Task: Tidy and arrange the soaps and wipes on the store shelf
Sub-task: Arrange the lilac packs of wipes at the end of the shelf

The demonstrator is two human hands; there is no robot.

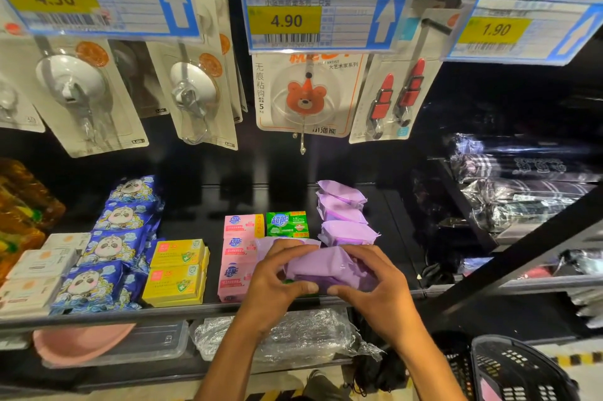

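My left hand (277, 276) and my right hand (375, 280) both grip a purple wipes pack (326, 265) at the front of the shelf (195, 307). Behind it a row of purple wipes packs (346, 214) runs toward the back. A green soap box (287, 223) stands behind my left hand, with pink soap boxes (236, 257) in a row to its left. Yellow soap boxes (176, 270) are stacked further left, then blue panda wipes packs (114, 244) and white soap boxes (39, 273). A second purple pack edge (266, 245) shows beside my left fingers.
Hooks on cards hang above under price tags (323, 15). Dark wrapped goods (522, 191) fill the right-hand shelves. Below the shelf lie a pink basin (78, 340), a clear box (156, 340) and plastic-wrapped items (293, 335). A black basket (515, 368) stands at the lower right.
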